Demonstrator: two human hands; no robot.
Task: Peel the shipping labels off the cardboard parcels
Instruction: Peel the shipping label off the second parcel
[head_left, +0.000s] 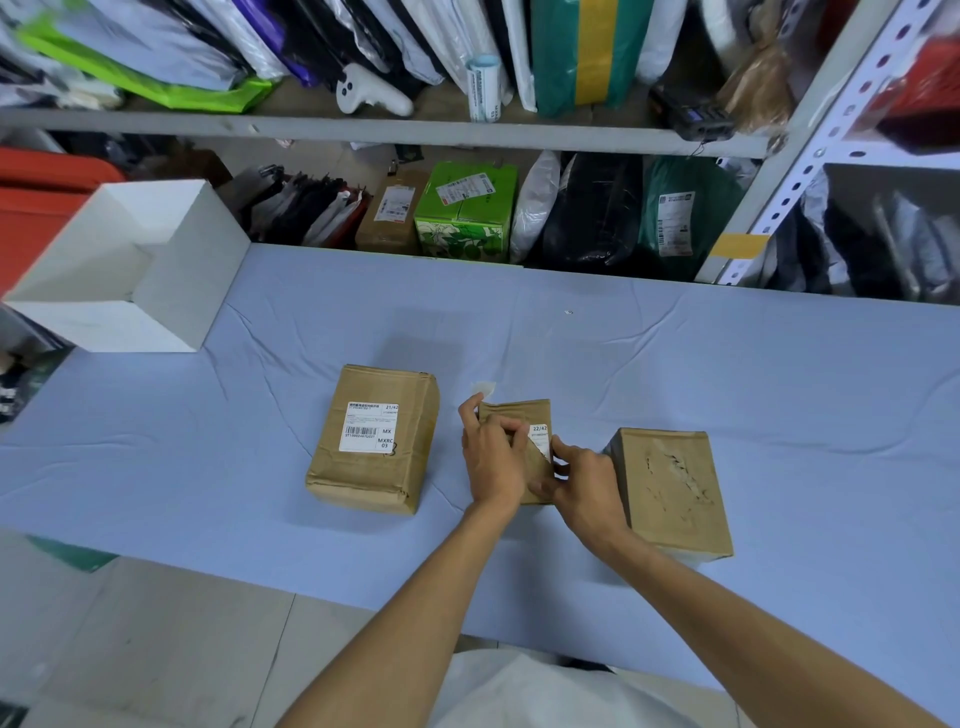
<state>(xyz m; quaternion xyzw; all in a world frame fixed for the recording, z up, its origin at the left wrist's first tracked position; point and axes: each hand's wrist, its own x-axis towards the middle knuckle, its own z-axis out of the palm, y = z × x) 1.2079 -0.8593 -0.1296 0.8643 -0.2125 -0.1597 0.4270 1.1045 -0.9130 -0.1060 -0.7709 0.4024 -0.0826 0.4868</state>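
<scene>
Left hand (491, 457) grips the middle parcel (519, 415) from its left side, fingers curled over the top face. Right hand (582, 483) pinches the part-peeled label (540, 439) at its right edge. The label reads "22/42"; its lower left is lifted along a diagonal. This brown, creased parcel sits mid-bench (779, 389), toward the near edge. Just left lies the left parcel (374, 467), whose intact label (369, 427) reads "21/42", "MX", "MXRC 03", with a barcode. Just right lies the right parcel (670, 488), its top face torn and unlabelled. A white box (130, 270) occupies the far left corner.
</scene>
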